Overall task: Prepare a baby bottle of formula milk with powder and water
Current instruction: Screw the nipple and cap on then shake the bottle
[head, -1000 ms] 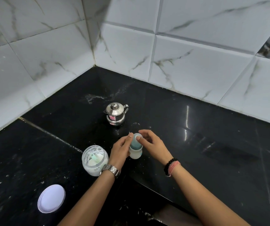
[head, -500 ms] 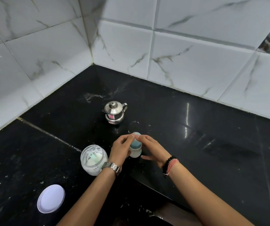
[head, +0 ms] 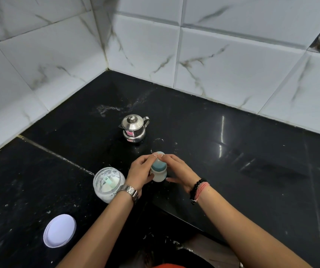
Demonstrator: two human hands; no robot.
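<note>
A small baby bottle (head: 158, 172) with a teal collar and a clear cap stands upright on the black counter (head: 232, 171). My left hand (head: 140, 171) grips its left side and my right hand (head: 176, 170) its right side, thumbs and forefingers meeting on top of the cap. The bottle's lower body looks milky white. An open glass jar of white powder (head: 108, 183) with a scoop inside stands just left of my left wrist. A small steel kettle (head: 134, 128) with its lid on stands behind the bottle.
The jar's white lid (head: 59, 230) lies upside down at the near left. White tiled walls (head: 213, 55) meet in a corner behind the kettle. Powder specks dot the counter. The counter's front edge steps in below my arms.
Both hands have closed in over the bottle's cap; the right fingers, apart a second ago, now press on the top beside the left fingers. The bottle stays in place.
</note>
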